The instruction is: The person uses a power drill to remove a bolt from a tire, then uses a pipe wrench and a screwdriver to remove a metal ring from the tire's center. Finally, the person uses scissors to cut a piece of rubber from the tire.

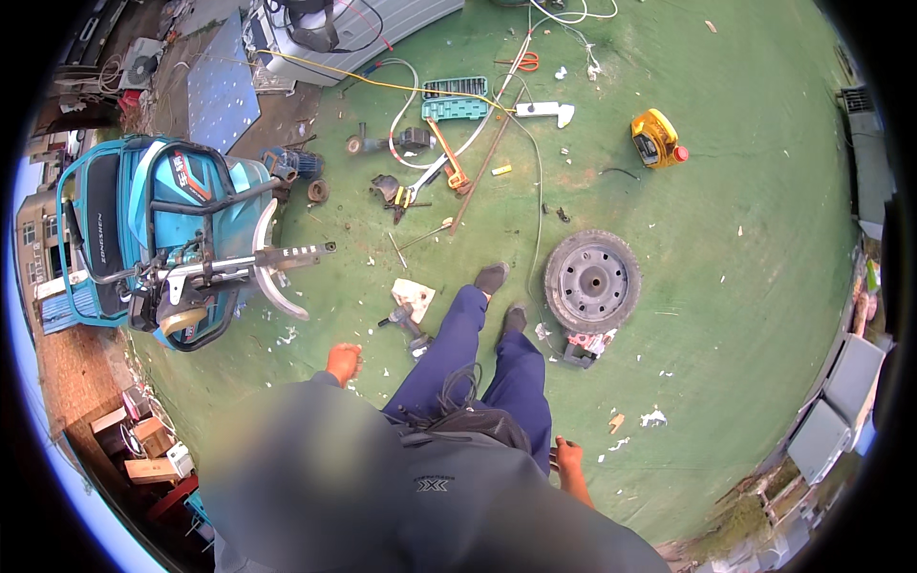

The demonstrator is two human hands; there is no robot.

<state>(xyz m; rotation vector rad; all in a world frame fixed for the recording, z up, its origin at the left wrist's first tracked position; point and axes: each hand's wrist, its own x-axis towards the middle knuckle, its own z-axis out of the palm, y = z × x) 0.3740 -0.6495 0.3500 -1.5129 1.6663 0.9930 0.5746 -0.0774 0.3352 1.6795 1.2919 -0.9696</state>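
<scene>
Left hand (344, 364) and right hand (568, 455) hung apart, lower centre; finger closure unclear. Green case (453, 109), upper centre, held dark pieces (456, 86).

"How does the left hand (344, 363) sit?"
"Out from the body on its own side, fingers bent, just beyond the dark sleeve (323, 379)."
"And the right hand (567, 454)?"
"Low beside the right thigh (523, 387), fingers bent inward, bare forearm (578, 490) showing behind it."
"The legs (435, 353)?"
"Both extend forward, left foot (492, 278) ahead of the right foot (515, 319). How tightly the fingers curl, I can't tell."
</scene>
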